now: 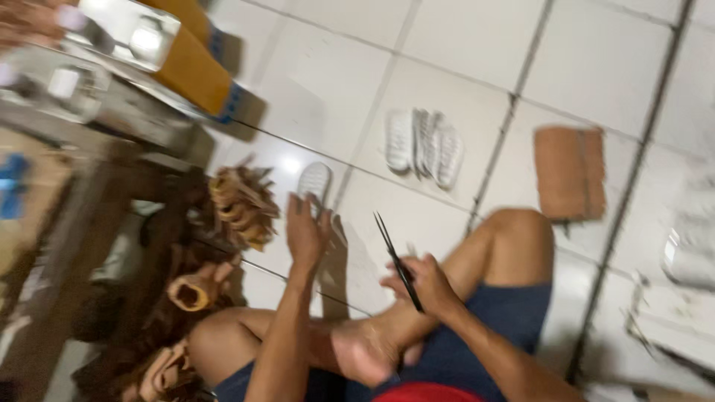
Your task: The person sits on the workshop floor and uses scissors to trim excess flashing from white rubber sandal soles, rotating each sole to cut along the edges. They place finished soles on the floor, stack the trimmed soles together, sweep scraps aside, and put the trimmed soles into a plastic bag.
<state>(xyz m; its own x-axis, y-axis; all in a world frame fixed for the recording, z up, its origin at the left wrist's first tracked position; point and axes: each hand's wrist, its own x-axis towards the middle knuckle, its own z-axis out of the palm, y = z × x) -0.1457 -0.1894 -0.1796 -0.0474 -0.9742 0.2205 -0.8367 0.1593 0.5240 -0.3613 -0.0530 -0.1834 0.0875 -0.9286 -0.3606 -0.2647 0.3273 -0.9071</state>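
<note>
Beyond hands (406,279), white soles (424,145), cardboard (570,173)

head cam | tilted, looks down at own lap and tiled floor (447,45) | close | single view

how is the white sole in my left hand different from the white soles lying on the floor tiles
The white sole is single and held up by your left hand; the white soles on the floor lie as a group, untouched. The held one sits nearer the tan strap pile. All look white, oval and ridged, though blurred.

Glossy tiled floor (447,45), dark metal scissors (397,262), white ribbed rubbery soles (423,145).
</note>
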